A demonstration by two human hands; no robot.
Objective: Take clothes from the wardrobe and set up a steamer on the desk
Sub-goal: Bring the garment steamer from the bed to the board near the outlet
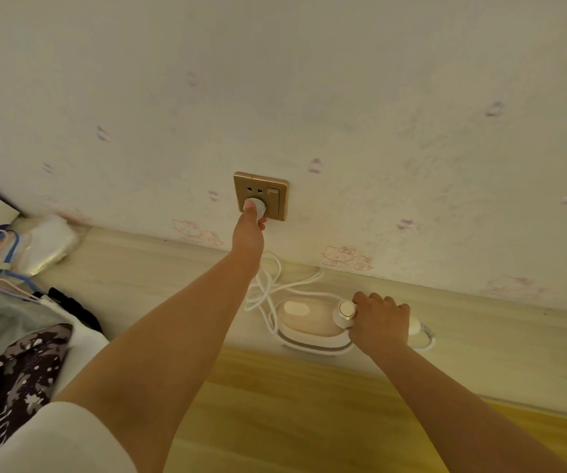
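Note:
A white and pale pink steamer lies on the light wooden desk against the wall. My right hand grips its handle just behind the round white knob. My left hand pinches the white plug and holds it in the gold wall socket. The white cord runs in loose loops from the plug down to the steamer. Clothes on hangers lie in a heap at the left of the desk.
A crumpled clear plastic bag sits at the desk's back left corner. The wall with pink cartoon prints rises right behind the desk. A yellow wooden surface lies in front of the steamer.

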